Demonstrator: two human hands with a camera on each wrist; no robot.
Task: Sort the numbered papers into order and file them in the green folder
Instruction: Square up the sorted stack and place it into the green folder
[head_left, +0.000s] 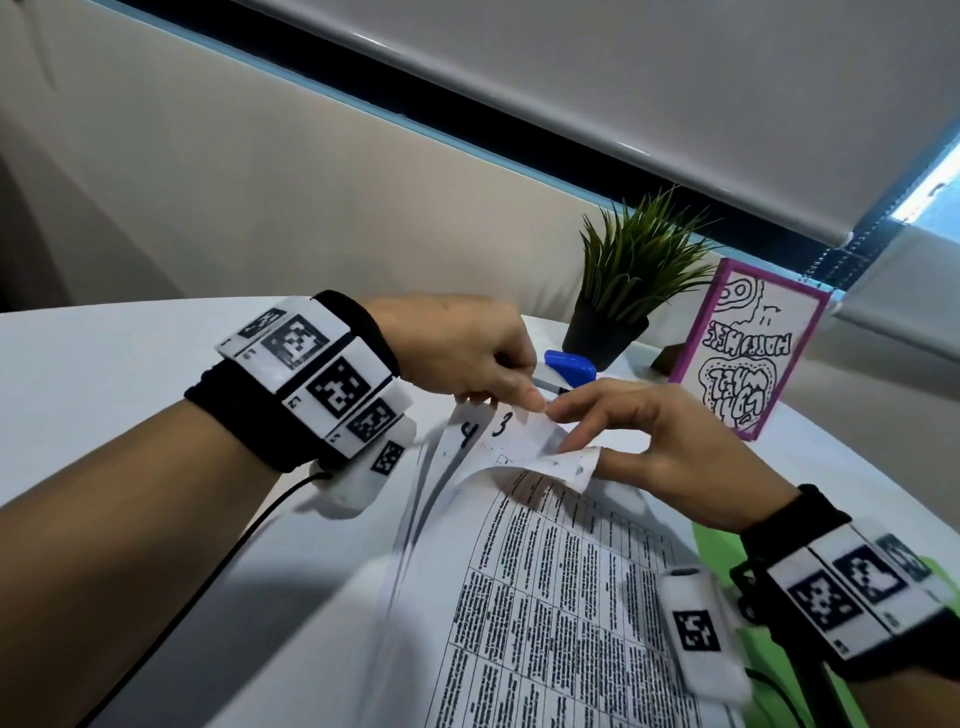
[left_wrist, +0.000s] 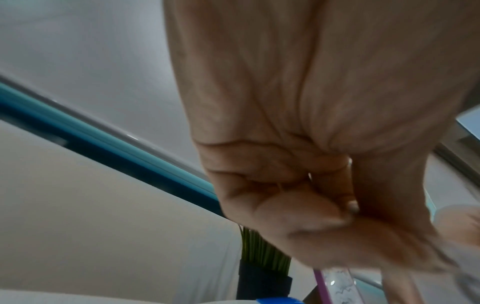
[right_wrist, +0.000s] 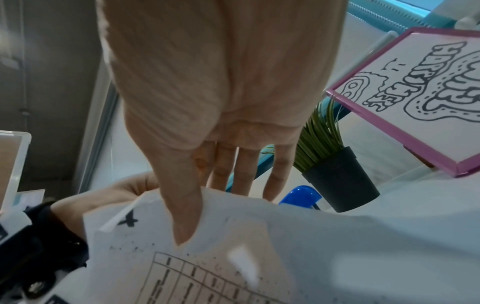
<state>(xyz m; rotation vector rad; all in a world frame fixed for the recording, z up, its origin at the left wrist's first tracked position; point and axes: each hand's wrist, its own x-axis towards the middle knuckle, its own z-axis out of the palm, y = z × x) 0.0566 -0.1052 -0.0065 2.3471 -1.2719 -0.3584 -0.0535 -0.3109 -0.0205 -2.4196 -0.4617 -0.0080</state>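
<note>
Count as I read it from the head view:
- hands, two: left hand (head_left: 457, 343), right hand (head_left: 660, 452);
- numbered papers (head_left: 545, 597), at least three fanned sheets, exact total unclear;
- green folder (head_left: 719, 545), one;
- potted plant (head_left: 623, 280), one;
- pink-framed drawing (head_left: 748, 348), one;
- blue stapler (head_left: 569, 366), one.

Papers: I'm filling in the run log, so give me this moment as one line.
stage: sorting | left hand: pinches paper corners | right hand: thumb and fingers on top sheet | visible numbers: 4, 3 | green folder: under papers
</note>
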